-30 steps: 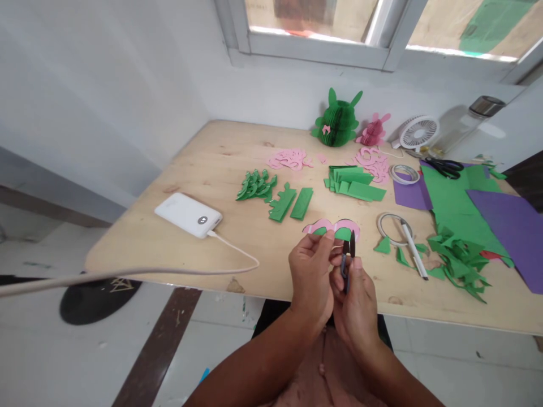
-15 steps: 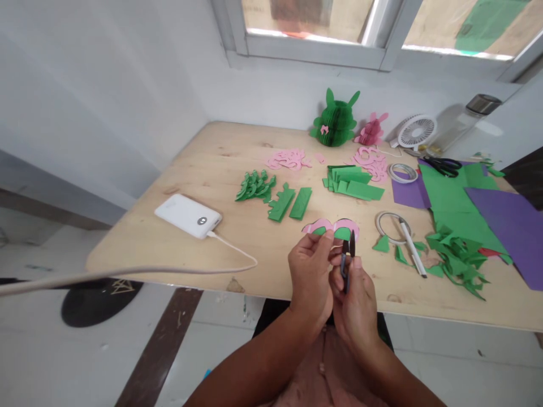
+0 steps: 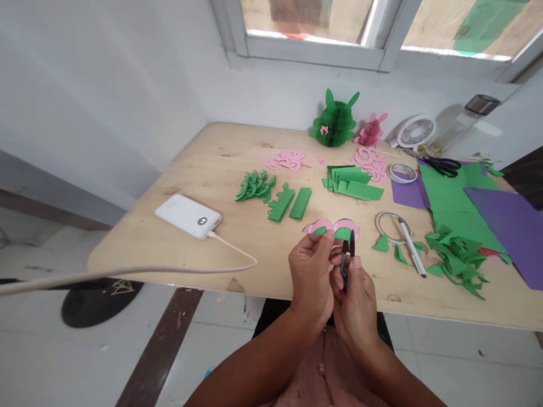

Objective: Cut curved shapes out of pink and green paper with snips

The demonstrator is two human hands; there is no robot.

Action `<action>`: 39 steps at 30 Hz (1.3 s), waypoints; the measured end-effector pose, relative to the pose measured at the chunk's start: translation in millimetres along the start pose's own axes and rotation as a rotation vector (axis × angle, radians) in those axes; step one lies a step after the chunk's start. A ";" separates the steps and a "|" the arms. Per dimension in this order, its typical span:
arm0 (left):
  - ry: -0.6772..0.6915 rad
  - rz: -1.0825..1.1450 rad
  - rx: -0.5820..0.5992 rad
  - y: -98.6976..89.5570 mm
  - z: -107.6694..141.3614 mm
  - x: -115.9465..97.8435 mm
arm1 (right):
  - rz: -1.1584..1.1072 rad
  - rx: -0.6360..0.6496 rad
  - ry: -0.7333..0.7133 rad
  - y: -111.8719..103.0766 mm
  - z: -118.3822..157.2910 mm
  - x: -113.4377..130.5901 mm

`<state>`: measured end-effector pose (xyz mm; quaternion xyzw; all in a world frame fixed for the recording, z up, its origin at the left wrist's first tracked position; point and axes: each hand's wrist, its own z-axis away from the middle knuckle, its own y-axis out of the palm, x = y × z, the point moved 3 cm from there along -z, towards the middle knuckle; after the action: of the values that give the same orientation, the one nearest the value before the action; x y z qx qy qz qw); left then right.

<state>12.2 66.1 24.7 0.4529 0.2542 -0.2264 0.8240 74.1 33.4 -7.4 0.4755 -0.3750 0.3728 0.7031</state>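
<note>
Pink-and-green paper piece [image 3: 324, 224] sits just beyond a person's left fingertips, beside the parted blades of small scissors [image 3: 352, 243].

The left hand [image 3: 310, 278] appears to pinch its near edge between thumb and forefinger, presumably steadying it close to the blades; the right hand [image 3: 357, 299] curls its fingers around the handles, apparently leaving the tips free. A white pen [image 3: 413, 250] and green scraps [image 3: 456, 259] lie right of the fingers, perhaps for easy reach. Left of them, a white power bank [image 3: 182, 215] bears a round dark mark, too small to read.
</note>
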 end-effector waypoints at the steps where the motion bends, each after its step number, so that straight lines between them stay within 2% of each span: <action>1: 0.000 0.001 0.000 -0.1 0.0 0.1 | -0.003 0.000 0.001 0.1 -0.1 -0.1; 39: -0.007 0.005 0.002 -0.1 0.0 0.5 | 0.017 0.000 -0.011 0.5 0.1 -0.3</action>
<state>12.5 66.1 24.3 0.4538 0.2500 -0.2260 0.8249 73.5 33.4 -7.4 0.4743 -0.3829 0.3763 0.6977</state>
